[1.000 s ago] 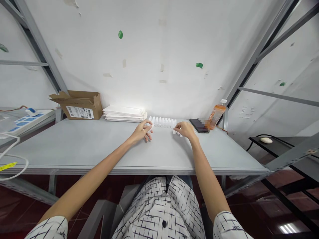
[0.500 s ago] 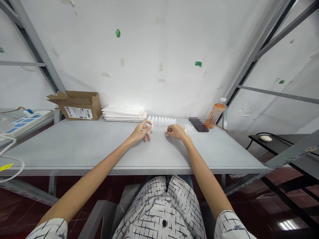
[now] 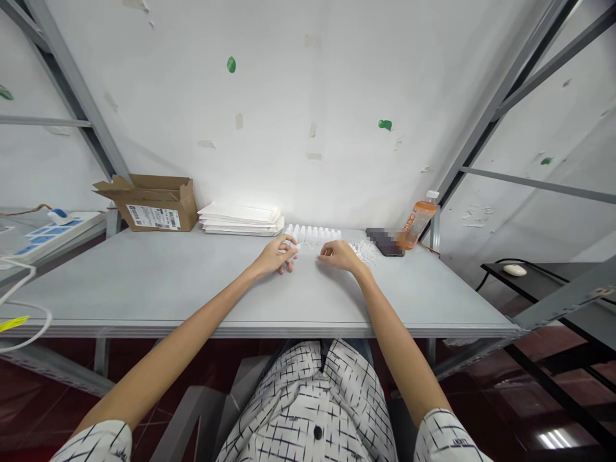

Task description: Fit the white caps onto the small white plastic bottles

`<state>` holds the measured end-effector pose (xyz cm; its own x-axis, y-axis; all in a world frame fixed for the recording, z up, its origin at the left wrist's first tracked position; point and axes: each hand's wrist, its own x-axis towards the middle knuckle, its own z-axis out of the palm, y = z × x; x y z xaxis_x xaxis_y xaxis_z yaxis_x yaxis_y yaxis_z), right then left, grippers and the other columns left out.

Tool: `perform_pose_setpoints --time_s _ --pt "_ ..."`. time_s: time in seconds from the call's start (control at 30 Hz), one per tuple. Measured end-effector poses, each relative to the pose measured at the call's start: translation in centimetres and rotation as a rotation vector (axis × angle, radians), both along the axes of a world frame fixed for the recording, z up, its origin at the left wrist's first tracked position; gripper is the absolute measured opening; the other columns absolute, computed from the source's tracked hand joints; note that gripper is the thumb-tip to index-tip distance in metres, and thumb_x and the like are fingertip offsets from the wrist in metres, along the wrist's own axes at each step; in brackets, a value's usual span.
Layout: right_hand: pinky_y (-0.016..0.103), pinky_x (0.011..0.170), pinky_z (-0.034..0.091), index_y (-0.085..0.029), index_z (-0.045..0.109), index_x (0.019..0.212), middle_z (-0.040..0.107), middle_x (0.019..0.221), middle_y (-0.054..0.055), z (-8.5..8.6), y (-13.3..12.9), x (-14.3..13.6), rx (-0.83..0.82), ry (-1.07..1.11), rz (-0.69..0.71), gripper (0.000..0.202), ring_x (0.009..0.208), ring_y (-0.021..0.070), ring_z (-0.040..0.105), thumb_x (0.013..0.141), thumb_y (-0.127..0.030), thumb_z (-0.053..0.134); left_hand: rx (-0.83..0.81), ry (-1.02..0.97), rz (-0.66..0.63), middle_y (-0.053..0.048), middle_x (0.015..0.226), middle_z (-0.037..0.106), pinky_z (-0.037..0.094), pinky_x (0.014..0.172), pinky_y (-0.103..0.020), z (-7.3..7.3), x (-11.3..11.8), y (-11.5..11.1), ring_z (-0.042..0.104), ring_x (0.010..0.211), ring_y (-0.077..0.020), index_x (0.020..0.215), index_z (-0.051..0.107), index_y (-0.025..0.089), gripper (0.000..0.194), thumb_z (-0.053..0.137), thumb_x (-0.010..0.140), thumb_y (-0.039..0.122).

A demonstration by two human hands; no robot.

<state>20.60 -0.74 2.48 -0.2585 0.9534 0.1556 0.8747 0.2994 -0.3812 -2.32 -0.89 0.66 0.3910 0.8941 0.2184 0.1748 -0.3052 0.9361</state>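
Observation:
Above the middle of the table, my left hand (image 3: 276,255) pinches a small white piece (image 3: 298,246) between thumb and fingertips. It is too small to name. My right hand (image 3: 338,255) is just to the right, its fingers pressed together and pointing left; anything in them is hidden. A short gap separates the two hands. Behind them stands a row of several small white, translucent bottle-like pieces (image 3: 315,233), partly covered by my hands. Beside my right hand lies a loose heap of tiny white pieces (image 3: 366,252).
A stack of white sheets or envelopes (image 3: 240,219) lies at the back, right of an open cardboard box (image 3: 156,204). A dark phone (image 3: 387,244) and an orange drink bottle (image 3: 418,221) are at the back right. Power strips (image 3: 62,234) sit far left.
My left hand has shifted slightly right with the small white piece, and my right hand slightly left, narrowing the gap. The camera view has drifted a little.

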Motion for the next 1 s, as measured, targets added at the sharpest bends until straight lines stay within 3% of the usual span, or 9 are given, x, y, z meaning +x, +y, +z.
perform_pose_setpoints --time_s 0.17,0.33,0.53,1.0 --pt "0.022 0.046 0.042 -0.014 0.064 0.072 0.063 0.059 0.002 0.1 -0.2 0.0 -0.152 0.463 0.165 0.012 0.051 0.0117 0.057 0.073 -0.026 0.064 0.003 0.033 0.003 -0.003 0.08 0.064 0.044 0.037 -0.016 0.1 0.0 -0.1 0.066 0.054 -0.0139 0.1 0.049 0.02 0.03 0.063 0.083 0.041" --pt "0.021 0.042 0.043 -0.013 0.065 0.072 0.061 0.059 0.003 0.7 -0.5 -0.2 -0.221 0.688 0.231 0.016 0.051 0.0111 0.056 0.07 -0.028 0.069 0.002 0.042 0.002 -0.002 0.079 0.064 0.043 0.037 -0.017 0.0 -0.1 -0.1 0.065 0.054 -0.0138 0.099 0.049 0.021 0.031 0.065 0.081 0.04" --pt "0.021 0.043 0.044 -0.012 0.065 0.074 0.063 0.062 0.003 1.1 -0.9 -0.6 -0.233 0.753 0.253 0.019 0.054 0.0123 0.059 0.069 -0.03 0.071 0.008 0.07 -0.015 -0.002 0.079 0.063 0.044 0.039 -0.019 0.0 -0.1 -0.3 0.065 0.054 -0.0144 0.099 0.05 0.02 0.033 0.066 0.079 0.041" --pt "0.023 0.044 0.049 -0.012 0.066 0.085 0.066 0.072 0.005 0.1 -0.6 -1.4 -0.258 0.755 0.333 0.034 0.058 0.0143 0.063 0.068 -0.041 0.076 0.024 0.091 -0.086 -0.002 0.076 0.062 0.045 0.041 -0.021 -0.1 -0.2 -0.4 0.064 0.055 -0.0154 0.099 0.054 0.019 0.039 0.07 0.076 0.046"
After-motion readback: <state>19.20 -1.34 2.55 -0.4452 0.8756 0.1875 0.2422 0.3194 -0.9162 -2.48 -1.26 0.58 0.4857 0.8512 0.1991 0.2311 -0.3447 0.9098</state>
